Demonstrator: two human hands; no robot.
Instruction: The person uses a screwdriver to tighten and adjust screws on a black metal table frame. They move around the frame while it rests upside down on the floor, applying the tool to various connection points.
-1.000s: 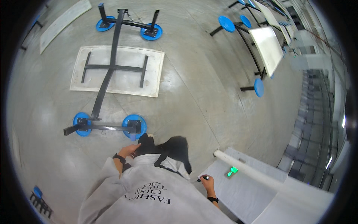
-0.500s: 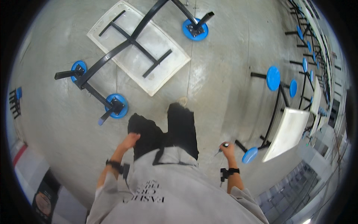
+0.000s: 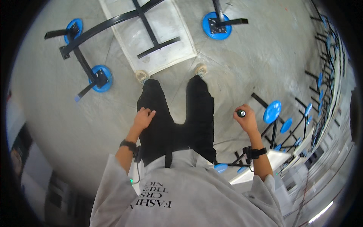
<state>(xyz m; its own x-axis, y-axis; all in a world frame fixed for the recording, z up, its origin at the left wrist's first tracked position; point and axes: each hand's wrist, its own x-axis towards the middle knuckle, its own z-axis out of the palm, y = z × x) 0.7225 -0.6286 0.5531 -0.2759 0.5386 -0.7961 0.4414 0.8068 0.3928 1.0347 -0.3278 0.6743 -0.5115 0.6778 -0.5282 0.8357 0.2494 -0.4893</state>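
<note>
Head view, from where I'm standing: black tool [image 3: 241, 113] at 3 o'clock, seen end-on, pale tip up, rest hidden by the fist. Right hand [image 3: 247, 120] clenched around it, out to the right of the trousers [image 3: 200, 117]. Left hand [image 3: 143, 118] at 9 o'clock, released, fingers loosely curled, over the left thigh; can't tell if it touches cloth. Black strap [image 3: 130, 145] on left wrist, bulkier band [image 3: 255, 153] on right.

Left shoe [image 3: 142, 76] at 11, just beside white slab [image 3: 170, 26] at 12. Right shoe [image 3: 201, 70] near slab's corner, toward 1. Dark frame [image 3: 113, 20] crosses slab, long bar curving toward 10. Two blue seats [image 3: 109, 81] at that end, plates up. Third seat [image 3: 208, 24] at 12 to 1. Blue stool [image 3: 272, 112] at 3, beyond right hand.
</note>
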